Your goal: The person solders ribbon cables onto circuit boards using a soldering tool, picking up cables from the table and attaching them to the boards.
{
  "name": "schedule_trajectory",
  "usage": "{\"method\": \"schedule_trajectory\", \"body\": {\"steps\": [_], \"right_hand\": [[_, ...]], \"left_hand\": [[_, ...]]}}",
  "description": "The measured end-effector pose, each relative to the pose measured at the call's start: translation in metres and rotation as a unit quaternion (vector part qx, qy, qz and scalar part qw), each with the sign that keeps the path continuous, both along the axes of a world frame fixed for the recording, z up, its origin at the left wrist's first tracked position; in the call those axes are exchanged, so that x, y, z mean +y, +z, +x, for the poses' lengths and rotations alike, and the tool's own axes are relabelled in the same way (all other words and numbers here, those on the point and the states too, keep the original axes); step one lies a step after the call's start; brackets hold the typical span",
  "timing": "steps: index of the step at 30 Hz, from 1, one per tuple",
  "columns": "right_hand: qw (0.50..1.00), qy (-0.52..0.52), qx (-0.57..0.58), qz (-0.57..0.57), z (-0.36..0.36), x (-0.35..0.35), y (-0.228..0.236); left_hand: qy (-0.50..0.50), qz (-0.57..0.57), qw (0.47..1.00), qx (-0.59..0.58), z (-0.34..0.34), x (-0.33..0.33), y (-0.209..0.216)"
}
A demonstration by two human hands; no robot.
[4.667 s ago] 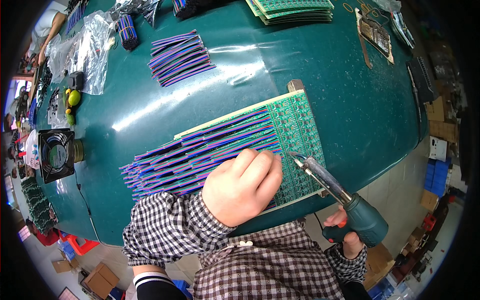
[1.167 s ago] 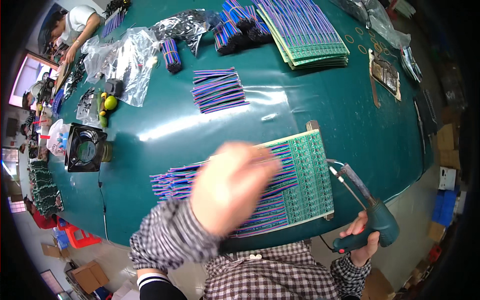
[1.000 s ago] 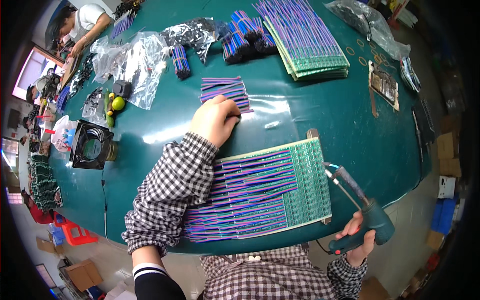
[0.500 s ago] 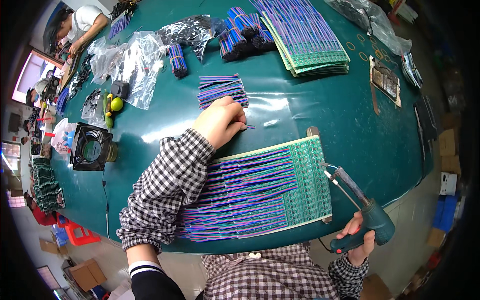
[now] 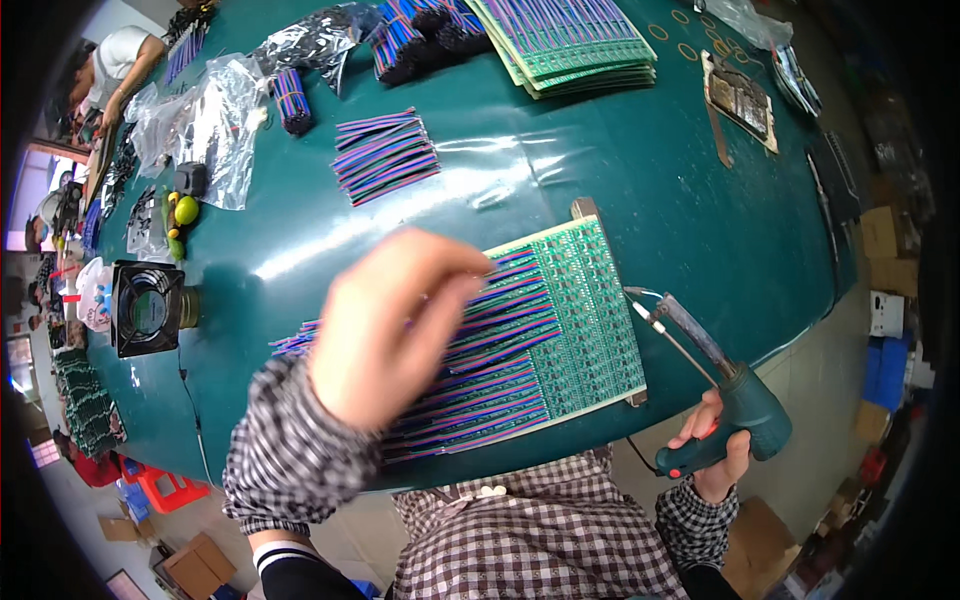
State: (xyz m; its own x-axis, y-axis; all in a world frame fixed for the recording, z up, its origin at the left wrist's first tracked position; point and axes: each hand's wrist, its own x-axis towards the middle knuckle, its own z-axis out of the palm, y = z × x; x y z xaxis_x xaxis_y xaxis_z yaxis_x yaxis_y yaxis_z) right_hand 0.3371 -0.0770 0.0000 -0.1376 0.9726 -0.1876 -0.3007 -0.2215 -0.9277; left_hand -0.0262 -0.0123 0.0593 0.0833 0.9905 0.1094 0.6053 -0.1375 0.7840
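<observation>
The person's left hand (image 5: 395,330) is raised above the green circuit board panel (image 5: 585,315) and is blurred; its fingers curl loosely downward over the rows of multicoloured wires, and whether it holds or pinches anything cannot be told. The panel lies flat near the front edge of the dark teal table (image 5: 690,190), right in front of the person, with the striped wires (image 5: 500,345) fanned across its left half and running off to the left under the raised hand.

The right hand (image 5: 715,445) is closed around the grip of a teal soldering gun (image 5: 735,410), held off the table's edge at the lower right. Its metal tip (image 5: 640,300) points up and left, close to the right edge of the panel but not clearly touching it.

Farther back, a loose bunch of cut striped wires (image 5: 385,155) lies on the table, well apart from the panel. Beyond it sit dark wire bundles (image 5: 415,30), clear plastic bags (image 5: 220,120) and a stack of wired panels (image 5: 575,40). A small black fan (image 5: 145,307) stands near the left rim, with a yellow-green round object (image 5: 185,210) behind it
</observation>
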Motion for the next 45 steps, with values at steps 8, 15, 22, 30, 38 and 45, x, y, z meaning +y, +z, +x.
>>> {"method": "schedule_trajectory", "body": {"steps": [8, 15, 22, 30, 38, 45], "right_hand": [[1.000, 0.022, 0.010, 0.008, 0.010, -0.013, -0.002], [1.000, 0.011, -0.006, -0.007, 0.010, -0.020, -0.002], [1.000, 0.006, -0.004, -0.016, 0.007, -0.020, -0.001], [1.000, 0.005, -0.014, -0.017, 0.006, -0.021, 0.001], [0.999, 0.017, -0.011, -0.027, 0.002, -0.023, 0.008], [0.999, 0.036, -0.019, -0.031, 0.003, -0.032, 0.011]], "left_hand": [[-0.086, 0.144, 0.973, 0.158, 0.055, -0.034, -0.045], [-0.091, 0.178, 0.953, 0.226, 0.058, -0.040, -0.052], [-0.096, 0.172, 0.955, 0.224, 0.055, -0.041, -0.052], [0.004, 0.082, 0.996, -0.042, 0.054, -0.037, -0.045], [-0.063, 0.194, 0.953, 0.223, 0.063, -0.043, -0.057], [-0.064, 0.227, 0.938, 0.255, 0.064, -0.045, -0.058]]}}
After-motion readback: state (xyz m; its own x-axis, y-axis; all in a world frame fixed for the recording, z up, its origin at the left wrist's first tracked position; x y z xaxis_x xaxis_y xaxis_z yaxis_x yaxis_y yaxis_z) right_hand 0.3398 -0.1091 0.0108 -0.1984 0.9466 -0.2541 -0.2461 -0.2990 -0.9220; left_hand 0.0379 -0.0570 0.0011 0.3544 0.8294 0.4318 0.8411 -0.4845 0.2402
